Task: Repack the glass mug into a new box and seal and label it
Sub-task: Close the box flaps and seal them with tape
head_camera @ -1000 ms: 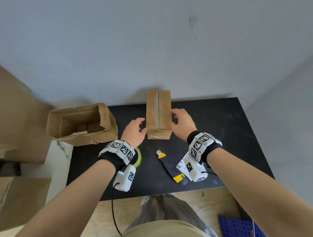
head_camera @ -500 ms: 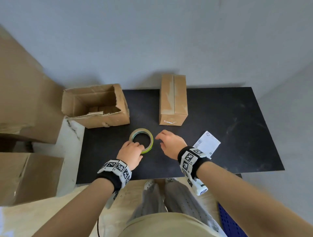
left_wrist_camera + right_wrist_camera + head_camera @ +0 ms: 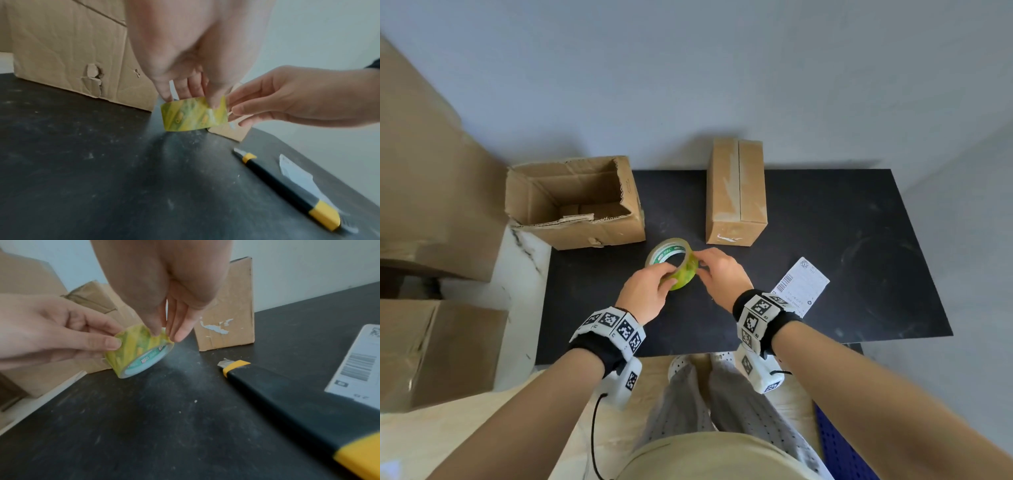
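A yellow-green tape roll (image 3: 671, 263) is tilted up on edge over the black table (image 3: 859, 240). My left hand (image 3: 669, 279) grips the roll's near side, thumb on the outer face (image 3: 115, 342). My right hand (image 3: 698, 263) pinches the roll's right rim (image 3: 218, 105) with thumb and fingertips. The roll (image 3: 193, 116) just touches the table. Behind it stands a closed cardboard box (image 3: 736, 195) with its top seam untaped. A white barcode label (image 3: 799, 286) lies to the right. No mug is in view.
An open, torn cardboard box (image 3: 575, 202) sits at the table's left rear corner. A black-and-yellow utility knife (image 3: 287, 394) lies beside the label (image 3: 357, 366), hidden under my right wrist in the head view. More cartons (image 3: 431, 349) are stacked left of the table.
Both hands left the closed box and came back to the tape roll. The roll, flat on the table half a second ago, is now tipped up and held by both hands.
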Available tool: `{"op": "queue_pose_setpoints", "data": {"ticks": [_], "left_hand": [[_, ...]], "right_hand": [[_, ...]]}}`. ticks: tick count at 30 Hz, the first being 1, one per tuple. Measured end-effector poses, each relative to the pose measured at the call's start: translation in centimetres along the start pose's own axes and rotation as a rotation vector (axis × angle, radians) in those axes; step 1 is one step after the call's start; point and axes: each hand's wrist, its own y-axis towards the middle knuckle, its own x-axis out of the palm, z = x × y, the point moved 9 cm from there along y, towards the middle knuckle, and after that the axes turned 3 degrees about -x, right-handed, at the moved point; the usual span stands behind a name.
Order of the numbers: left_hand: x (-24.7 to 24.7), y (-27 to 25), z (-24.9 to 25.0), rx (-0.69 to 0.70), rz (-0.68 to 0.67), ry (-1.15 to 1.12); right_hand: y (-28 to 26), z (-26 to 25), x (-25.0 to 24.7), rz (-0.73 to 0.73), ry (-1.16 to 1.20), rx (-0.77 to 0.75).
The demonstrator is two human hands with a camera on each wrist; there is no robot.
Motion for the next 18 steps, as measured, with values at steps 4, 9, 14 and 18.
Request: {"op": "queue_pose_setpoints", "data": {"ticks": [4, 9, 14, 18], "left_hand": [[-0.9, 0.8, 0.6, -0.031, 0.029, -0.086], [-2.0, 1.2, 2.2, 0.027, 0.079, -0.188], [-3.3, 1.1, 4.4, 0.130, 0.138, -0.223], [-3.7, 1.1, 5.4, 0.162, 0.158, -0.198]], "right_hand": [[0.5, -1.2, -1.3, 0.053, -0.008, -0.030], [0.9, -0.9, -4.6, 0.203, 0.088, 0.058], [1.5, 0.2, -5.8, 0.266, 0.389, 0.199], [1.5, 0.4, -6.6, 0.301, 0.519, 0.246]]}}
